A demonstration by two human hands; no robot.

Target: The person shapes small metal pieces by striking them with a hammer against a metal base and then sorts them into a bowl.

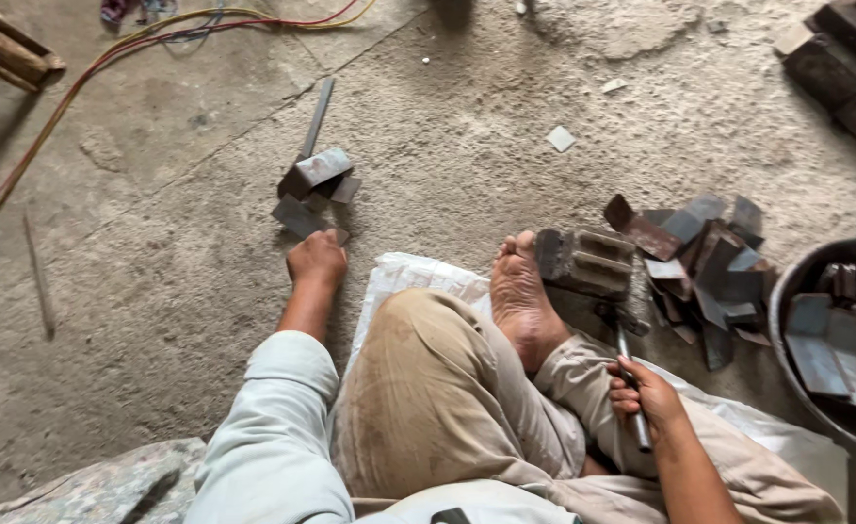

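Two hands work here. The left hand (316, 260) reaches to the small bent grey metal pieces (313, 189) at eleven o'clock, fingers curled, grip unclear. The right hand (644, 396) holds the grey metal hammer (628, 364) tight. The person should grab one piece firmly.

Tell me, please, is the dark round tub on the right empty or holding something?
Holding something: the tub contains flat grey and rusty metal pieces lying loosely inside; its full depth is out of frame.
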